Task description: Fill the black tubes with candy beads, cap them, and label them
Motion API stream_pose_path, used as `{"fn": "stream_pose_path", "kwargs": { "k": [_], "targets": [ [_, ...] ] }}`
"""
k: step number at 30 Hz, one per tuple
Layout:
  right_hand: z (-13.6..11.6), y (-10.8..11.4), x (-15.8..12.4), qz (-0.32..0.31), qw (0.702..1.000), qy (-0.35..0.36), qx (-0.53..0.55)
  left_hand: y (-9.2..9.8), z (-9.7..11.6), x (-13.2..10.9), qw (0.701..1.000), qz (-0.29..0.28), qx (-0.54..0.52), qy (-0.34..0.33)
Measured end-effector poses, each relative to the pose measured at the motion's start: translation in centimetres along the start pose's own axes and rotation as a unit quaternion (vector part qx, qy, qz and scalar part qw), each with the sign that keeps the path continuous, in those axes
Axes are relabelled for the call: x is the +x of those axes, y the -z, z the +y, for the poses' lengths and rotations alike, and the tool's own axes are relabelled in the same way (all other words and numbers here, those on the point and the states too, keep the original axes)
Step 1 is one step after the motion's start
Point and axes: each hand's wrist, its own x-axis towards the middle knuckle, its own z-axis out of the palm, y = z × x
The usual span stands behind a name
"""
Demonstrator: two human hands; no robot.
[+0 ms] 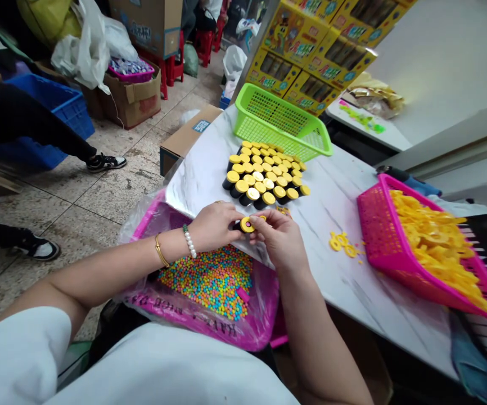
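My left hand (pixel 217 226) is closed round a small black tube (pixel 237 226) with a yellow ring-shaped top (pixel 247 224), held over the table edge. In the centre of the ring is a dark pinkish spot. My right hand (pixel 279 233) pinches at the ring from the other side, and a bit of yellow shows by its fingertips. Below both hands, a pink tub (pixel 264 315) lined with clear plastic holds many small coloured balls (pixel 210 281) and a small pink piece (pixel 242 294). Beyond them, rows of black tubes with yellow caps (pixel 269 174) stand on the white table (pixel 328 208).
A green basket (pixel 285 118) sits behind the tubes, before stacked yellow boxes (pixel 302 56). Loose yellow rings (pixel 343 244) lie to the right, near a pink basket (pixel 378 242) of yellow plastic parts (pixel 433 242). A seated person's leg (pixel 36 121) and a blue crate (pixel 64 107) are at left.
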Motion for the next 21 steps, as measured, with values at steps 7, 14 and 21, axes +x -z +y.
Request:
{"fn": "stream_pose_path", "kwargs": {
  "k": [7,14,21],
  "targets": [
    [0.4,0.1,-0.6,-0.029,1.000,0.002,-0.009,1.7,1.7,0.5,0.956,-0.125,-0.225,0.141],
    [0.8,-0.2,-0.2,-0.020,0.999,0.030,-0.024,-0.5,1.9,1.1,0.908,-0.091,-0.322,0.250],
    [1.1,-0.6,-0.5,0.001,0.998,0.053,-0.026,-2.0,1.7,-1.5,0.978,0.080,-0.175,0.081]
  ]
}}
